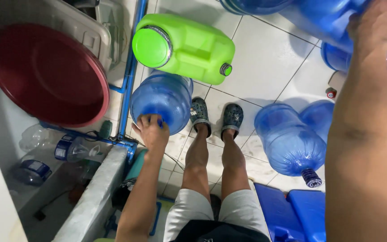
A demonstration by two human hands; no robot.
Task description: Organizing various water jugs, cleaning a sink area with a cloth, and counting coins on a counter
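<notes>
Currently, left hand [152,130] reaches straight down, fingers clamped on the neck of a translucent blue plastic water jug [162,101] lying on white floor tiles [265,58]. Right hand [375,22] extends forward, palm spread flat against another large blue plastic jug [323,20].

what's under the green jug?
The green jug lies on its side over white floor tiles, its lower edge overlapping the blue water bottle that the left hand grips by the neck. Whatever lies directly beneath the jug is covered.
</notes>
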